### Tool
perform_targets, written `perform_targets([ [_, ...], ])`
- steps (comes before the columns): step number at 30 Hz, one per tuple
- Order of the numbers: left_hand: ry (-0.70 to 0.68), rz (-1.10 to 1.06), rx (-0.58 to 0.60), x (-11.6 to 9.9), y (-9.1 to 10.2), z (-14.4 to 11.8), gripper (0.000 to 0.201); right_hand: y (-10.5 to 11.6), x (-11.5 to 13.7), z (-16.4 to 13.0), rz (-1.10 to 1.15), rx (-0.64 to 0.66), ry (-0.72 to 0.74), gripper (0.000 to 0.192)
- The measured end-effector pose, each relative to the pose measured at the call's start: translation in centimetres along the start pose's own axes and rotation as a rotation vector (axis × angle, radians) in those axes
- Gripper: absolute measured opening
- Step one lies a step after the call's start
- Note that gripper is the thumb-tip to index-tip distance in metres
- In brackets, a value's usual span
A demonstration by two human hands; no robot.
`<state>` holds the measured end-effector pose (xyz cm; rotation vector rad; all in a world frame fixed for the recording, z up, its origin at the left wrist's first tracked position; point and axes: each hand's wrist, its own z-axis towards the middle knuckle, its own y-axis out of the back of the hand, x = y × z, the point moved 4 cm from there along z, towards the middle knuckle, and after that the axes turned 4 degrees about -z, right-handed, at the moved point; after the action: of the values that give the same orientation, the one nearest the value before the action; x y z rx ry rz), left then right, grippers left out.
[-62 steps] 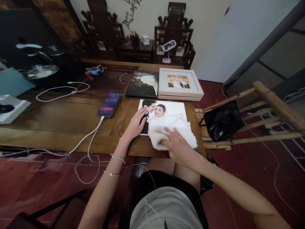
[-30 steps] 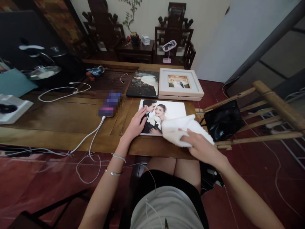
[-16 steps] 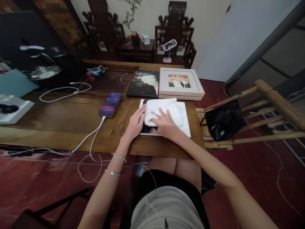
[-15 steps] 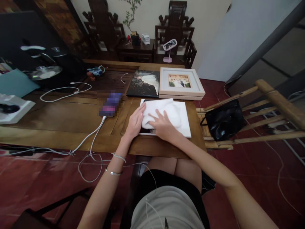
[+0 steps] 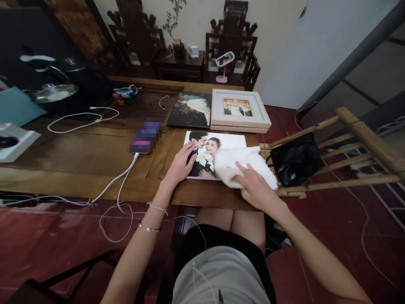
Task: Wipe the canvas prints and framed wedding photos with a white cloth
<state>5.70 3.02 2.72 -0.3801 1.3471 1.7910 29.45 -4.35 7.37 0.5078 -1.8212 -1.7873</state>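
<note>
Item, wooden table (image 5: 79, 156): long, dark, cluttered along its far side. Item, photo print (image 5: 211, 148): a flat white-bordered wedding picture lying at the near right corner of the table. Item, left hand (image 5: 181, 164): laid flat on the print's left edge, fingers together and extended, pinning it down. Item, right hand (image 5: 257, 189): resting on a white cloth (image 5: 243, 164), fingers slightly spread and pressing it, not closed round it; the cloth covers the print's near right part and hangs past the table's right edge. Item, dark photo panel (image 5: 190, 109): lying just beyond the print. Item, white framed picture (image 5: 238, 109): beside the panel on its right, on the far right corner. Item, phone (image 5: 144, 136): left of the print, screen blurred, with a white cable (image 5: 118, 185) running off the near edge to the floor. Item, black handbag (image 5: 295, 158): on a bamboo chair (image 5: 357, 139) to the right of the table
</note>
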Motion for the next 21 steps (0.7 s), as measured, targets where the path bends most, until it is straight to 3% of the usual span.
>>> perform_targets([
  [3,-0.01,0.005,-0.007,0.1,0.0,0.0,0.044,0.9,-2.5,1.6,-0.032,-0.028,-0.125,0.059],
  [6,-0.013,0.001,-0.021,0.1,0.1,-0.1,0.042,1.9,-3.4,5.5,-0.002,-0.042,-0.188,0.055],
  [10,-0.023,-0.01,-0.033,0.3,0.0,-0.1,0.042,3.2,-1.8,12.3,0.167,-0.099,-0.081,0.04],
  [14,-0.005,0.014,-0.045,0.7,0.0,-0.1,0.04,3.3,0.9,17.5,0.302,-0.026,0.005,0.034],
  [18,0.005,0.022,-0.04,0.7,0.1,-0.1,0.039,3.1,1.3,18.5,0.31,-0.031,-0.006,0.031],
  [21,-0.003,0.005,-0.038,0.5,0.1,-0.1,0.04,3.0,-1.1,16.7,0.322,-0.041,-0.037,0.031],
])
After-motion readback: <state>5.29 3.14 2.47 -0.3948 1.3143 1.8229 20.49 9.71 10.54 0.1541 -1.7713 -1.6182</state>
